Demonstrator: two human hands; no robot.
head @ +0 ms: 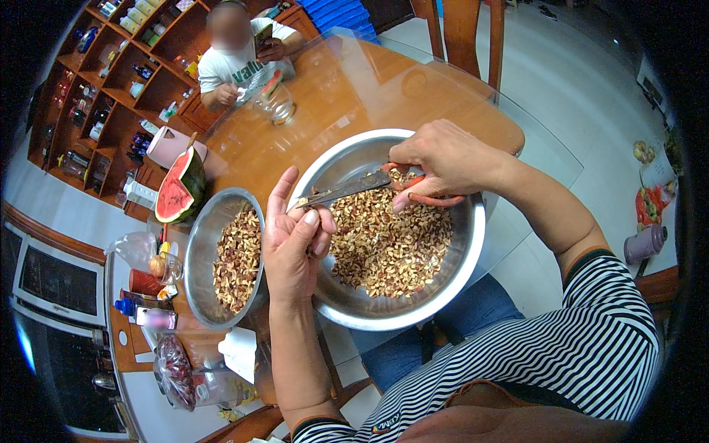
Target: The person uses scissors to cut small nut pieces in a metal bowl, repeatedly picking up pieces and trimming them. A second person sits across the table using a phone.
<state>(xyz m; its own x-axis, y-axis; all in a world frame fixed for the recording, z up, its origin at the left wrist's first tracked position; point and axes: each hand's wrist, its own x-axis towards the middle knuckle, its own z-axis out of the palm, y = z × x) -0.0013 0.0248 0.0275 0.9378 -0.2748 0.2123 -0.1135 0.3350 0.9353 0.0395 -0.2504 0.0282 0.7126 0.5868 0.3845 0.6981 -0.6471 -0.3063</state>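
My right hand [443, 160] grips the orange handles of a pair of scissors [354, 187], whose dark metal blades point left over a wide steel basin [476, 260]. At the blade tips, my left hand [299, 238] pinches a small brownish piece between thumb and fingers; its exact kind cannot be told. The basin holds many small cut pieces, pale inside and red-brown outside [393, 243], which look like chopped dried fruit or nuts. To its left stands a smaller steel bowl [195, 277] with similar pieces [238, 260].
A cut watermelon [180, 185], a pink container [169, 147] and a glass bowl [274, 102] stand on the glass-topped wooden table [354, 94]. Across it sits a person [238, 66] holding a phone. At left lie a phone [158, 318], a white paper [239, 351] and a bag of dark red items [176, 371].
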